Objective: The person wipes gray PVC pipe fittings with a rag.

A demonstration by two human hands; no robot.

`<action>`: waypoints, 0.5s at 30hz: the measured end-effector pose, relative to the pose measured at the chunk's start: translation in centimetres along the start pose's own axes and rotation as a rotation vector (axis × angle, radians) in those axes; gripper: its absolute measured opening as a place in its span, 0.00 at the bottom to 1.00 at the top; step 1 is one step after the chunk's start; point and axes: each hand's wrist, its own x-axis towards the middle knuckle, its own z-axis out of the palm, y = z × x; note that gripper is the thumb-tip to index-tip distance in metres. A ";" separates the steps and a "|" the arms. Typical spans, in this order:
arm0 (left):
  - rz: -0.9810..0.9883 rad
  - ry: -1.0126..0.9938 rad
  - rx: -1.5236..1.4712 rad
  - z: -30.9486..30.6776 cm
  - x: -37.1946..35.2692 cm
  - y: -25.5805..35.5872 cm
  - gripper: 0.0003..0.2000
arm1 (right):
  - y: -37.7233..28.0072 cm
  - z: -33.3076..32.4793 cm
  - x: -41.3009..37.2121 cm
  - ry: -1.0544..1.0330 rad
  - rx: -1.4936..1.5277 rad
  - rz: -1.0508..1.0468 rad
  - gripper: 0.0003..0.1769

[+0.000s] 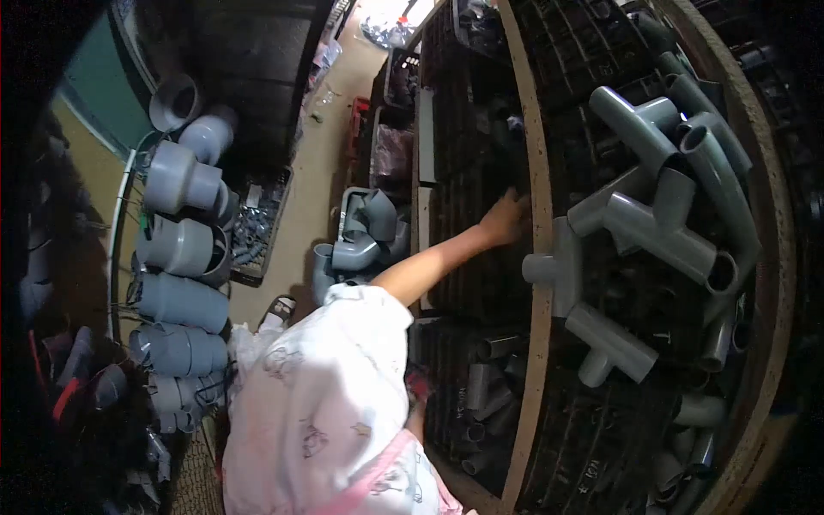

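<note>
My left hand (pixel 506 220) reaches across into a dark crate (pixel 468 206) on the shelf, behind the wooden post. Its fingers lie in shadow and blur, so their pose and anything in them cannot be made out. Low beside my printed white garment, part of my right hand (pixel 417 414) shows by a small reddish-pink item (pixel 418 383). The fingers there are mostly hidden. Near that hand, a lower crate (pixel 442 395) holds several grey pipe fittings (pixel 487 390).
Grey pipe tees (pixel 661 232) stick out right of the wooden post (pixel 539 172). Large grey couplings (pixel 180 300) are stacked at the left. Grey elbows (pixel 356 251) fill a bin beside the narrow aisle floor (pixel 335 129). A crate of small fittings (pixel 253 223) stands on the floor.
</note>
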 end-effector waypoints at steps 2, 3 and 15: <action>-0.007 -0.062 -0.189 -5.6 -3.2 3.7 0.20 | -0.7 0.8 0.4 -0.081 0.017 -0.021 0.15; 0.015 -0.030 -0.227 -7.8 -4.9 4.6 0.21 | -1.1 1.2 0.3 -0.148 0.024 -0.036 0.15; -0.348 0.072 -0.594 -29.9 -16.2 14.1 0.18 | -11.1 18.5 -6.1 -1.117 0.322 -0.421 0.24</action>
